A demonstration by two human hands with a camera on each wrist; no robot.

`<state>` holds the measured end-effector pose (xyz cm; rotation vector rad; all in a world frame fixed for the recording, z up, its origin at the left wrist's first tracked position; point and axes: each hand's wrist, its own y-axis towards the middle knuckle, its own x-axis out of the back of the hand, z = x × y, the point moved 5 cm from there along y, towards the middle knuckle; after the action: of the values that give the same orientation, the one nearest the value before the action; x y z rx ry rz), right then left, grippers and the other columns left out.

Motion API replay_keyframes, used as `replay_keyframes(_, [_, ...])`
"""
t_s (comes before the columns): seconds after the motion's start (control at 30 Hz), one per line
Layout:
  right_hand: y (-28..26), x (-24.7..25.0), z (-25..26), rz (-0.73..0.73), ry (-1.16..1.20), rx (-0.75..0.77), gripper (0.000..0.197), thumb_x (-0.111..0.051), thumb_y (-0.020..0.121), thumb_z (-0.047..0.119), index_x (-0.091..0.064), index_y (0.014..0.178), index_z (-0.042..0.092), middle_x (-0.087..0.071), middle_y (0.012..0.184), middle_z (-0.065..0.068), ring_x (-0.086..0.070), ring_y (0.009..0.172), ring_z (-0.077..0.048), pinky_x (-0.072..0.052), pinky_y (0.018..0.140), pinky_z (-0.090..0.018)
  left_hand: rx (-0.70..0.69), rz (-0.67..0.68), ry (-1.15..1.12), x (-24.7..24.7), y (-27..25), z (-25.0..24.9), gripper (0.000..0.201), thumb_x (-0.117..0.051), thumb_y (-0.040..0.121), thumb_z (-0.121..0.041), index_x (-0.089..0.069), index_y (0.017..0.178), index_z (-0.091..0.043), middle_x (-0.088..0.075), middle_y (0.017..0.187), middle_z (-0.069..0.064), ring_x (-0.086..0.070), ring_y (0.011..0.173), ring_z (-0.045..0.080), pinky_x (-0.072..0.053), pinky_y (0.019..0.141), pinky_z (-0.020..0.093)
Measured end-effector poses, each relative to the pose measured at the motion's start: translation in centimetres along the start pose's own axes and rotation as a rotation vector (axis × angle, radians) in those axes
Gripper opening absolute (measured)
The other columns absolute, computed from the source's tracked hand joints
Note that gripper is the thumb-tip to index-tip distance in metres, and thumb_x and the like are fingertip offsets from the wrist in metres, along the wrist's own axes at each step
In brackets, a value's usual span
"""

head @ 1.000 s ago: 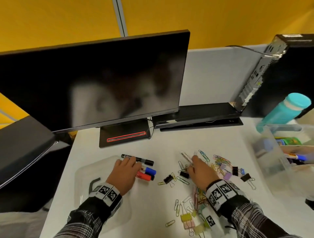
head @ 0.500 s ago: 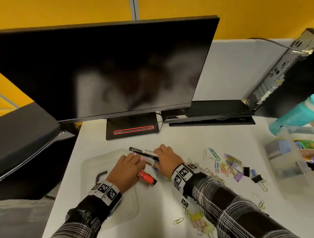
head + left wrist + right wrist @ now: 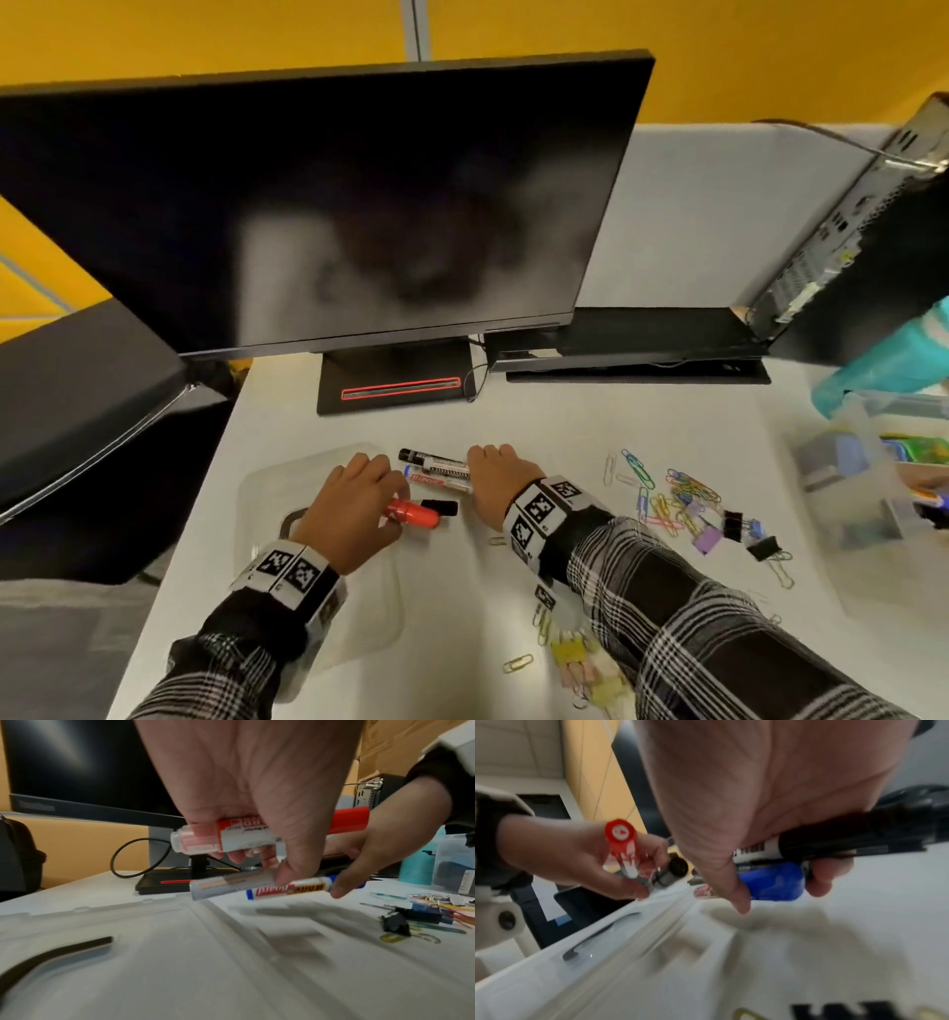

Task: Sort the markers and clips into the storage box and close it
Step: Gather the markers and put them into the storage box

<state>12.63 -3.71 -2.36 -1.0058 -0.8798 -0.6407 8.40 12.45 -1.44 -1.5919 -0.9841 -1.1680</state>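
My left hand (image 3: pixel 380 493) grips a red marker (image 3: pixel 411 511) just above the clear lid (image 3: pixel 272 493). In the left wrist view its fingers (image 3: pixel 257 852) curl round the red marker (image 3: pixel 231 833), and the thumb touches a grey-barrelled marker (image 3: pixel 226 886). My right hand (image 3: pixel 488 457) grips a black marker (image 3: pixel 431 460) and a blue marker (image 3: pixel 441 480) together. The right wrist view shows the black marker (image 3: pixel 859 833) and the blue cap (image 3: pixel 772 882) in that hand (image 3: pixel 782 888). Paper clips (image 3: pixel 683 493) and binder clips (image 3: pixel 739 529) lie loose to the right. The clear storage box (image 3: pixel 862 462) stands open at the far right.
A dark monitor (image 3: pixel 334 205) on its stand (image 3: pixel 395 385) fills the back of the desk. A computer tower (image 3: pixel 847 231) and a teal bottle (image 3: pixel 893 365) stand at the back right. More clips (image 3: pixel 570 652) lie by my right forearm. The desk edge (image 3: pixel 179 565) runs close on the left.
My right hand left the clips, moved left to the markers and took hold of the black and blue ones. My left hand lifted the red marker slightly.
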Motion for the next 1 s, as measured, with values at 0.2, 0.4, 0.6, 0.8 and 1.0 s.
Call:
replay_keyframes(0.2, [-6.1,5.6,-6.2,-0.119,-0.045,0.026,0.043,-0.053,0.084,0.001,-0.037,0.123,0.009,-0.049,0.124,-0.01,-0.041,0.116,-0.027,-0.043,0.082,-0.038,-0.044,0.017,-0.028,-0.9,2.2,-5.5,0.027,-0.068,0.077,-0.033,-0.059,0.103,-0.034,-0.057,0.099,-0.01,-0.046,0.092,0.012,-0.033,0.073,0.025])
replay_keyframes(0.4, [-15.5,10.8,-18.0,-0.285,0.007,-0.04,0.026,-0.048,0.092,0.01,-0.04,0.116,0.017,-0.051,0.118,-0.005,-0.044,0.105,-0.024,-0.035,0.071,-0.032,-0.147,-0.013,-0.074,-0.8,5.2,-14.0,0.029,-0.069,0.078,-0.034,-0.058,0.105,-0.034,-0.057,0.102,-0.013,-0.041,0.091,0.009,-0.031,0.072,0.024])
replay_keyframes(0.6, [-24.8,12.9,-31.6,-0.365,0.055,-0.309,0.036,-0.048,0.094,0.018,-0.041,0.128,0.025,-0.05,0.13,-0.003,-0.044,0.116,-0.021,-0.044,0.096,-0.038,-0.217,-0.02,-0.087,-1.2,6.9,-21.0,0.03,-0.071,0.077,-0.035,-0.06,0.104,-0.031,-0.06,0.1,-0.01,-0.049,0.093,0.013,-0.031,0.071,0.025])
replay_keyframes(0.8, [-29.1,11.4,-39.8,-0.205,0.14,-0.438,0.028,-0.049,0.091,0.018,-0.043,0.113,0.035,-0.057,0.108,-0.002,-0.055,0.098,-0.023,-0.047,0.083,-0.036,-0.225,-0.023,-0.1,-1.0,8.2,-26.4,0.032,-0.065,0.081,-0.031,-0.055,0.112,-0.031,-0.055,0.107,-0.012,-0.046,0.099,0.012,-0.032,0.075,0.025])
replay_keyframes(1.0, [-29.2,11.1,-40.8,-0.226,0.497,-0.27,0.023,-0.05,0.095,0.027,-0.046,0.117,0.029,-0.062,0.107,0.003,-0.059,0.099,-0.014,-0.047,0.092,-0.037,-0.185,-0.059,-0.238,0.4,8.5,-30.1,0.024,-0.061,0.086,-0.03,-0.05,0.107,-0.03,-0.046,0.104,-0.01,-0.042,0.093,0.007,-0.039,0.077,0.022])
